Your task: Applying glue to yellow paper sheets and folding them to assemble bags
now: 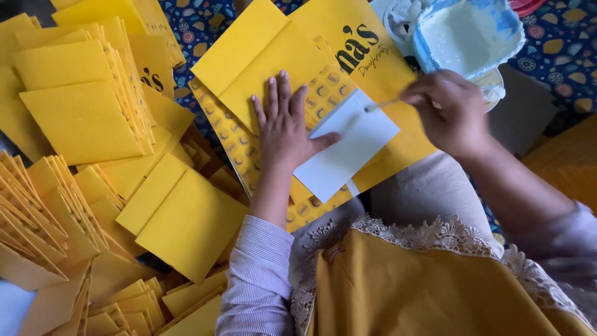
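My left hand (284, 124) lies flat, fingers spread, on a folded yellow paper bag (261, 56) with a patterned inner flap, and its thumb rests on a white paper sheet (346, 144) laid over the bag. My right hand (449, 111) grips a thin brush (380, 105) whose tip touches the white sheet's upper edge. A blue tub of white paste (467, 34) sits just beyond my right hand.
Stacks of folded yellow bags (84, 93) fill the left side, with more fanned out at the lower left (37, 218) and one lying loose (186, 218). A dark blue patterned cloth (559, 50) covers the surface. My yellow lace-trimmed garment (429, 286) fills the bottom.
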